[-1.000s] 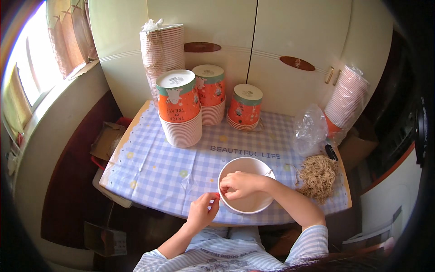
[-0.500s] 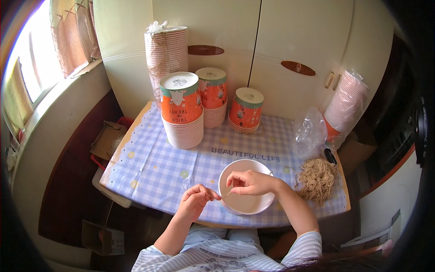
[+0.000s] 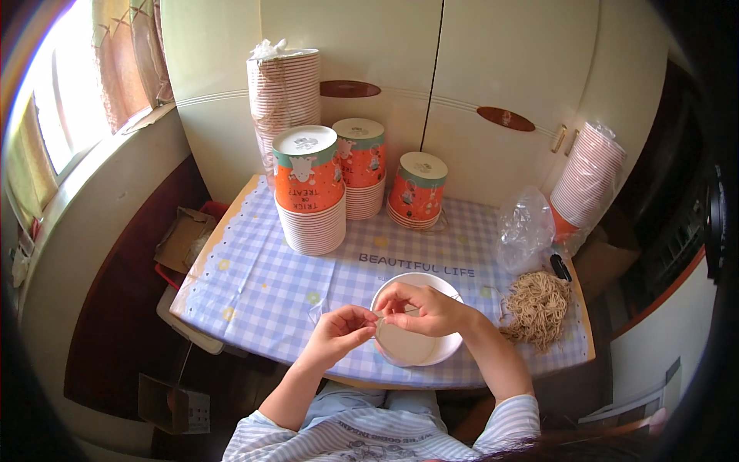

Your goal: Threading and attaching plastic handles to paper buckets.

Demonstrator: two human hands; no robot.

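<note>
At the left, a wrapped stack [image 3: 283, 96] of cups stands in plastic behind the tall stack [image 3: 310, 192]; the middle stack [image 3: 362, 165] and short stack [image 3: 418, 189] follow. All three unwrapped stacks are upside down; whether their cups carry any string, I cannot tell.

The left hand [image 3: 336, 335] is at the tub's left rim, its fingers bent toward the thumb — whether they grip anything is too small to tell. The tub [image 3: 408, 348] stands upright at the table's near edge, open and with nothing seen inside but the strand [image 3: 454, 297], which runs toward the right rim. Over the opening, the right hand [image 3: 425, 309] has its fingertips drawn together, seemingly pinching that strand.

This tub looks partway: one strand at the right side, the left end apparently unfastened. Farther right, the loose string pile [image 3: 537, 309] — plenty unused — lies near the clear bag [image 3: 527, 229].
</note>
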